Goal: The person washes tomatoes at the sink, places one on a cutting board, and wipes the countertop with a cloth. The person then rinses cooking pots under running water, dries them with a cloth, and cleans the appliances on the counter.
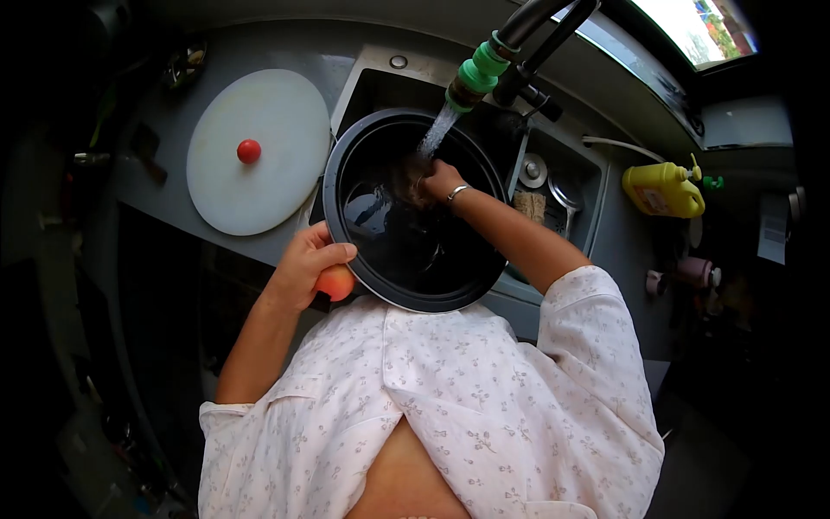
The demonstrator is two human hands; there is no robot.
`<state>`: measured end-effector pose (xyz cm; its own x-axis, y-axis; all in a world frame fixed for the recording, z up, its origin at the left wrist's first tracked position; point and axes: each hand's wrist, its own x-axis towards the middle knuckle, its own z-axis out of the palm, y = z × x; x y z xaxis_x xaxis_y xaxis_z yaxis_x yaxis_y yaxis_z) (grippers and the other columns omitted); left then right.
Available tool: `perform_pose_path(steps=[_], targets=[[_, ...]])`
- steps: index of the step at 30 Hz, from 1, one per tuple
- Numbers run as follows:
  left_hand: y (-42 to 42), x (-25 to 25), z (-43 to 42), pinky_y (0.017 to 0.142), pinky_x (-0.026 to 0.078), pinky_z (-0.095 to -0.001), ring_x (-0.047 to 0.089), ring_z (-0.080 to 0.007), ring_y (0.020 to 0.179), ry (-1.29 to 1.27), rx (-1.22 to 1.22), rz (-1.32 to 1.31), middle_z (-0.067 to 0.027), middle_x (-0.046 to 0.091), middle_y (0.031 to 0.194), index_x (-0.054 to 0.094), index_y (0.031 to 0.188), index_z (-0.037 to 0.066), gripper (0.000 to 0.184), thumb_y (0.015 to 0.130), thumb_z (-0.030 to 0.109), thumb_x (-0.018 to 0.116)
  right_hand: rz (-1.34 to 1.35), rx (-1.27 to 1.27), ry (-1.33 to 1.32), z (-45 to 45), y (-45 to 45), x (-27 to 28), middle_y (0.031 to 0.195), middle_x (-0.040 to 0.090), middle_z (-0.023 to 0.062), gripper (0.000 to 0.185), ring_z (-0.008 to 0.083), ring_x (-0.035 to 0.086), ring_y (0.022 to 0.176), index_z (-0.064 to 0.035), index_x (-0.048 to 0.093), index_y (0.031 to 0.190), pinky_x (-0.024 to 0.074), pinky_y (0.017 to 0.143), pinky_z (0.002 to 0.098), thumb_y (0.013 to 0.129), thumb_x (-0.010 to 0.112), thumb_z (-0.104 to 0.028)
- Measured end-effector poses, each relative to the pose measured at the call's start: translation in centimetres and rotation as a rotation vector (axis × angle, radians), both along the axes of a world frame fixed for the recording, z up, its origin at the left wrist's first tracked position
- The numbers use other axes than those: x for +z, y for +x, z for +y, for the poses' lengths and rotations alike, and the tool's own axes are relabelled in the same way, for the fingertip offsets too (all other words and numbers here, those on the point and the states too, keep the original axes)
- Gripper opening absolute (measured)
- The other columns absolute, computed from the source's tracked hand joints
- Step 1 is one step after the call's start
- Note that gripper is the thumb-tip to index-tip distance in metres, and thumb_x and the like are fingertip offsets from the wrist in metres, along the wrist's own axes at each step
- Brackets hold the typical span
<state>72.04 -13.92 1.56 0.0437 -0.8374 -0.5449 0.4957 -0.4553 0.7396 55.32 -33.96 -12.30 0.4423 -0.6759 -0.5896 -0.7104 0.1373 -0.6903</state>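
Black pot (471,268) over the sink (367,65), near rim close to the shirt (484,389), water inside. Left hand (313,261) clamped on the rim, round orange-red thing (335,282) below the thumb. Right hand (439,183) in the pot by the tap (476,76) stream; fingers blurred, can't tell if closed. Risks: rim grip slips, pot tips; tap left running, overflow

Left hand (304,259) curled, right hand (442,182) angled inward
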Motion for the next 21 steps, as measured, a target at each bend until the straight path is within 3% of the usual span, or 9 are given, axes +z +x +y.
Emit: perform_pose_path(steps=[2, 4, 6, 10, 12, 14, 16, 18, 21], targets=[[-0.1, 0.2, -0.4, 0.072, 0.054, -0.0284, 0.065, -0.0147, 0.076, -0.009, -0.030, -0.009, -0.0091, 0.067, 0.088, 0.060, 0.099, -0.002, 0.017, 0.082, 0.003, 0.062, 0.043, 0.028, -0.114, 0.5, 2.4, -1.9, 0.112, 0.064, 0.0236, 0.041, 0.0344, 0.064, 0.102, 0.0053, 0.059, 0.112, 0.0517, 0.086, 0.0375, 0.082, 0.065, -0.022], [-0.3, 0.4, -0.7, 0.068, 0.056, -0.0302, 0.066, -0.0161, 0.072, -0.016, -0.025, 0.043, -0.0092, 0.066, 0.086, 0.060, 0.097, -0.002, 0.016, 0.082, 0.003, 0.063, -0.448, -0.048, -0.018, 3.1, 5.1, -3.2, 0.112, 0.064, 0.0230, 0.038, 0.0320, 0.064, 0.103, 0.0058, 0.059, 0.114, 0.0498, 0.088, 0.0342, 0.082, 0.062, -0.015], [-0.4, 0.8, -0.8, 0.067, 0.055, -0.0296, 0.066, -0.0159, 0.070, -0.012, 0.001, 0.013, -0.0094, 0.066, 0.084, 0.060, 0.095, -0.001, 0.015, 0.082, 0.004, 0.063, -0.619, 0.165, 0.078, 5.4, 6.7, -2.3, 0.109, 0.067, 0.0193, 0.038, 0.0271, 0.064, 0.102, 0.0020, 0.061, 0.117, 0.0493, 0.087, 0.0331, 0.081, 0.062, -0.009], [0.0, 0.6, -0.6, 0.067, 0.055, -0.0287, 0.065, -0.0164, 0.066, -0.010, 0.045, -0.037, -0.0105, 0.067, 0.080, 0.060, 0.093, 0.000, 0.012, 0.083, 0.005, 0.061, -0.422, 1.017, 0.245, 6.8, 3.9, 4.3, 0.102, 0.069, 0.0132, 0.037, 0.0231, 0.063, 0.098, -0.0052, 0.063, 0.117, 0.0478, 0.087, 0.0325, 0.080, 0.059, -0.003], [-0.2, 0.4, -0.3, 0.066, 0.056, -0.0295, 0.066, -0.0171, 0.065, 0.036, 0.111, -0.001, -0.0113, 0.067, 0.079, 0.060, 0.094, -0.001, 0.013, 0.083, 0.006, 0.060, -0.055, 1.344, 0.116, 6.3, 2.7, 7.9, 0.107, 0.068, 0.0124, 0.032, 0.0252, 0.063, 0.098, -0.0070, 0.066, 0.113, 0.0480, 0.088, 0.0332, 0.083, 0.056, -0.004], [-0.2, 0.2, -0.2, 0.068, 0.056, -0.0300, 0.066, -0.0172, 0.069, 0.040, 0.087, 0.043, -0.0109, 0.066, 0.083, 0.060, 0.096, -0.001, 0.014, 0.083, 0.004, 0.061, 0.050, 1.452, -0.090, 6.4, 2.3, 7.3, 0.106, 0.067, 0.0095, 0.025, 0.0264, 0.064, 0.095, -0.0096, 0.069, 0.105, 0.0479, 0.088, 0.0346, 0.083, 0.058, -0.009], [0.0, -0.1, -0.1, 0.068, 0.056, -0.0305, 0.066, -0.0173, 0.069, 0.020, 0.051, 0.062, -0.0106, 0.066, 0.083, 0.059, 0.096, -0.001, 0.014, 0.083, 0.004, 0.061, -0.283, 1.423, -0.677, 5.3, 2.7, 6.8, 0.102, 0.065, 0.0046, 0.020, 0.0232, 0.062, 0.095, -0.0139, 0.070, 0.097, 0.0478, 0.086, 0.0334, 0.080, 0.060, -0.015], [0.2, 0.0, -0.2, 0.068, 0.056, -0.0311, 0.066, -0.0173, 0.069, 0.022, 0.035, 0.080, -0.0102, 0.066, 0.082, 0.059, 0.095, -0.001, 0.013, 0.083, 0.003, 0.060, -0.584, 1.235, -1.003, 3.6, 4.7, 7.8, 0.098, 0.063, 0.0007, 0.015, 0.0190, 0.057, 0.097, -0.0174, 0.071, 0.087, 0.0464, 0.084, 0.0308, 0.075, 0.062, -0.018], [0.8, 0.4, -0.1, 0.072, 0.055, -0.0298, 0.066, -0.0158, 0.074, 0.021, -0.027, 0.023, -0.0095, 0.066, 0.084, 0.060, 0.096, -0.002, 0.014, 0.082, 0.002, 0.061, -0.558, 1.326, -1.283, 0.6, 6.1, 4.9, 0.107, 0.062, -0.0027, 0.012, 0.0162, 0.053, 0.102, -0.0188, 0.071, 0.081, 0.0450, 0.084, 0.0298, 0.074, 0.062, -0.019]])
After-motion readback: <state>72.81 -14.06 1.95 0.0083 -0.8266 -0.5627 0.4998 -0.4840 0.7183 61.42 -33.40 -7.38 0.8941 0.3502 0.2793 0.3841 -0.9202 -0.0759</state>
